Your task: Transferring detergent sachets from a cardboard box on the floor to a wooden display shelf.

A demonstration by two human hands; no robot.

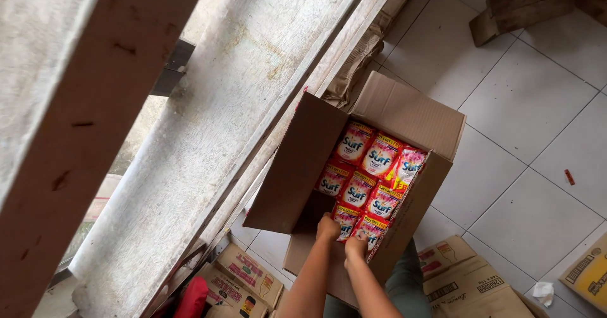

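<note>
Both hands were down in the open cardboard box (404, 112) on the tiled floor (537, 122), right at its near end. The left hand (327, 227) and right hand (355, 247) sat side by side, each grip closed on the near edge of a pink-and-red detergent pouch (370, 228) in the nearest row. The pouches were packed in rows that ran away from the hands toward the far flap, long axes pointing the same way. The right hand looked a touch nearer the outer wall. A wooden shelf (208, 116) ran along the left, with flattened cartons (468, 280) near the legs.
</note>
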